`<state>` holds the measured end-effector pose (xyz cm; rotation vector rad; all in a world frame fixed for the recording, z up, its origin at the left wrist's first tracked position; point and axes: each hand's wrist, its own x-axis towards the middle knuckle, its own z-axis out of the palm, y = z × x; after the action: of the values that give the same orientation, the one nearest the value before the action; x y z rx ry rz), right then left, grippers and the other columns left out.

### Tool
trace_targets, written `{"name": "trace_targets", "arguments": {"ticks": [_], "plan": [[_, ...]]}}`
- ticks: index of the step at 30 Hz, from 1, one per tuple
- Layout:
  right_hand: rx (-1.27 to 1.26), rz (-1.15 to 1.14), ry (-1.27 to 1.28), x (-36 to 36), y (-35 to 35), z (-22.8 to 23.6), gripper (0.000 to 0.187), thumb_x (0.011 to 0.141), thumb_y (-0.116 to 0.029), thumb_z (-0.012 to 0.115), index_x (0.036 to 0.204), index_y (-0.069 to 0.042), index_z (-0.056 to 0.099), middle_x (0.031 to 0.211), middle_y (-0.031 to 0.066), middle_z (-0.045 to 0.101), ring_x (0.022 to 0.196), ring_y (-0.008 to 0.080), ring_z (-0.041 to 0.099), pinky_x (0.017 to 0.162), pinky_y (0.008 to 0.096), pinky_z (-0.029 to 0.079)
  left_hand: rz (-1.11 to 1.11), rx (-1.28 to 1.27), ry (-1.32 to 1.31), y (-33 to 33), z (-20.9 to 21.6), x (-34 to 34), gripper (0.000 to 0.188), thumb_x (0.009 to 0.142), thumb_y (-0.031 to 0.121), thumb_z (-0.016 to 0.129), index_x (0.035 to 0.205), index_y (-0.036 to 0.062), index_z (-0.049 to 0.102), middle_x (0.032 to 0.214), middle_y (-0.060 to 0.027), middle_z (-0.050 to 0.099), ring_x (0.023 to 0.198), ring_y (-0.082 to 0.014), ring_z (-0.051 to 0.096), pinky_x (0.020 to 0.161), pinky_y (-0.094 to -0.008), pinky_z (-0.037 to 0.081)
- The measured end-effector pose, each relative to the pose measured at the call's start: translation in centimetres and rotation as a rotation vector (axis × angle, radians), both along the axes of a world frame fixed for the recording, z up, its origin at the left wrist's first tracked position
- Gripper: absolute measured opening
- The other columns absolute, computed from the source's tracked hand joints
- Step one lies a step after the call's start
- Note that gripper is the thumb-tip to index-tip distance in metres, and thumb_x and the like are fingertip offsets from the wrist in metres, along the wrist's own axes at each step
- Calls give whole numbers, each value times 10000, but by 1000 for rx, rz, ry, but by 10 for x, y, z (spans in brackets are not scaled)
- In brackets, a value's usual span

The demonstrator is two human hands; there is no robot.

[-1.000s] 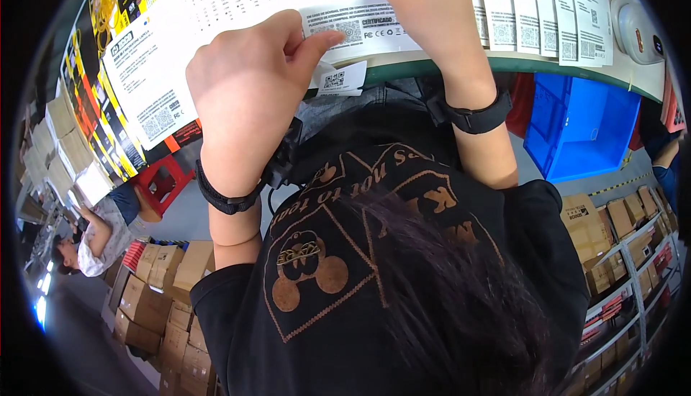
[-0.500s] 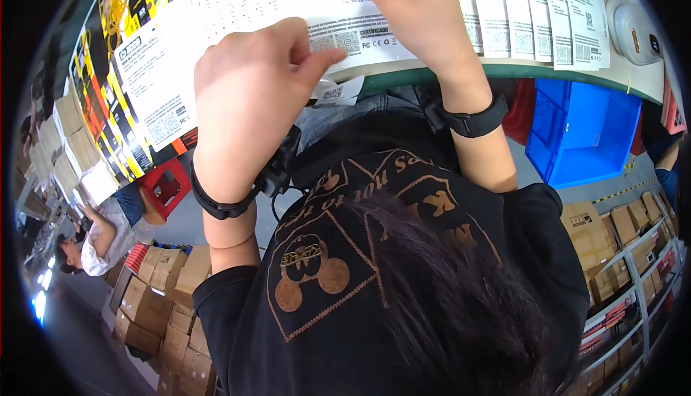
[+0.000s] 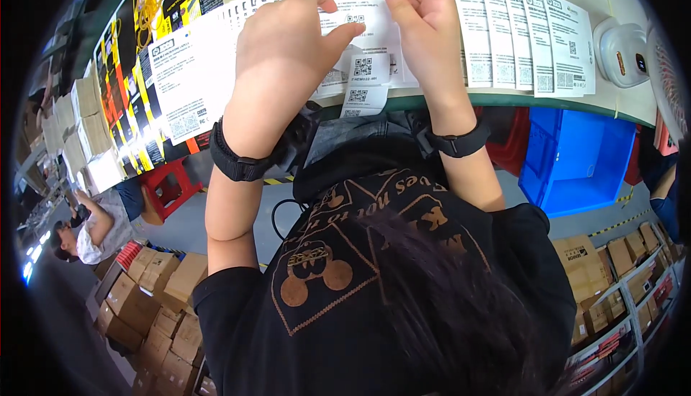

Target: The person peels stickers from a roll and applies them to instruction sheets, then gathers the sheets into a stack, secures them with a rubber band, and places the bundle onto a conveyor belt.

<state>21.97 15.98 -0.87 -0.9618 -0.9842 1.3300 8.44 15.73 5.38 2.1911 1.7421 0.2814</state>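
My left hand hovers over the middle of a row of overlapping printed white sheets. Its thumb and forefinger are apart, with nothing visible between them. My right hand is on the right of the same middle sheet, fingers curled and thumb tip close to the forefinger; anything pinched there is too small to make out. Below and between the hands lies a strip of white labels with square codes, its lower end hanging over the table's front edge. Black bands circle both wrists.
More fanned sheets lie at the right, beside a round whitish device. Yellow-black packages with yellow bands lie left. A blue crate, red stool and cardboard boxes stand below table height. Another person sits far left.
My left hand has moved right and up, its thumb and forefinger still apart. My right hand has drawn away from the sheet's middle. More of the label strip shows. The whole view has shifted.
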Motion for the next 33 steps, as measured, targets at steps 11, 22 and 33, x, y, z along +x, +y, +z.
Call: {"name": "trace_targets", "arguments": {"ticks": [11, 22, 33], "plan": [[-13, -28, -23, -2, 1, 1, 322, 911, -112, 435, 1190, 23, 347, 833, 7, 435, 708, 49, 401, 641, 155, 357, -84, 37, 178, 9, -8, 7, 190, 747, 230, 604, 695, 49, 579, 575, -120, 578, 575, -284, 587, 552, -366, 466], [0, -34, -426, 3, 0, 10, 274, 907, -97, 394, 1161, 5, 392, 777, 110, 503, 689, 204, 527, 627, 276, 420, -266, -64, -81, 20, -7, -4, 104, 755, 143, 539, 680, 73, 557, 524, -94, 531, 502, -280, 541, 495, -345, 423], [-30, -22, -442, 2, 0, 12, 258, 900, -76, 384, 1143, 9, 405, 775, 121, 508, 683, 223, 531, 633, 293, 425, -315, -67, -190, 18, -13, -11, 87, 760, 149, 565, 693, 94, 553, 539, -55, 545, 493, -248, 547, 469, -329, 408]]}}
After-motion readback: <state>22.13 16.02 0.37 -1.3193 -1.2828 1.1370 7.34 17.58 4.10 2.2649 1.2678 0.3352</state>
